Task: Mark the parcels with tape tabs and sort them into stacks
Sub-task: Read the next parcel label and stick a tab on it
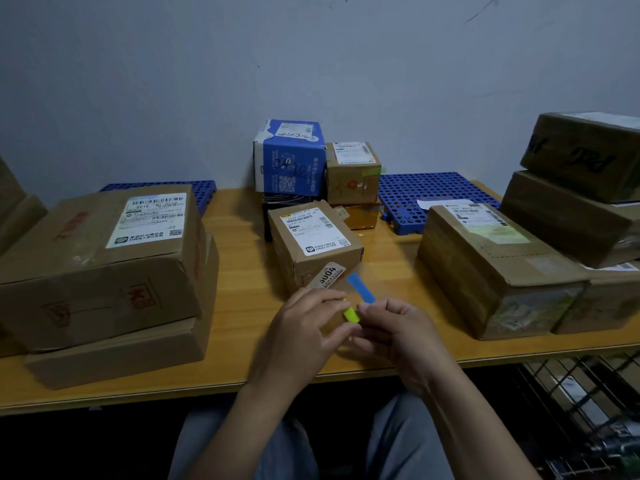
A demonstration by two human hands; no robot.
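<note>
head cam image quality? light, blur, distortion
Head view: dim, bluish light; wide-angle bows the table edge; fine print on the middle box soft; left hand, right hand and tabs slightly blurred; under the table near black.

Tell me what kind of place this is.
Probably a parcel sorting corner or small mailroom: labelled cardboard parcels stacked on a wooden table, blue perforated pallets against the wall, and the left hand and right hand pinching coloured tape tabs.
</note>
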